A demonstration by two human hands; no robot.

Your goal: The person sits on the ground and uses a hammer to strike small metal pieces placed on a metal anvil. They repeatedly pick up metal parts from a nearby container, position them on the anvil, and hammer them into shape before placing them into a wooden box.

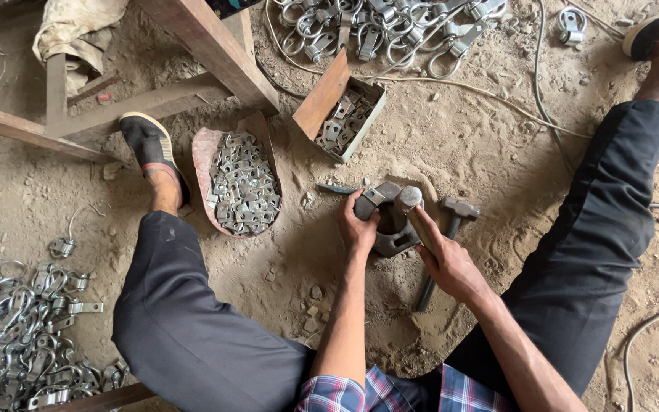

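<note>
I sit on a dirt floor with my legs spread. My left hand [357,226] rests on a dark metal block [392,236] set in the sand, its fingers pinching a small metal piece [373,195] on the block's top edge. My right hand [444,259] grips the handle of a hammer whose round grey head [408,198] sits just over the block. A second hammer [451,221] lies on the ground right of the block, its handle running under my right hand.
A curved tray [206,152] of several small metal plates lies by my left foot. A cardboard box [329,95] holds more plates. Piles of metal clamps lie at top [375,30] and bottom left [17,336]. A wooden bench frame [215,53] stands upper left; cables cross the sand at right.
</note>
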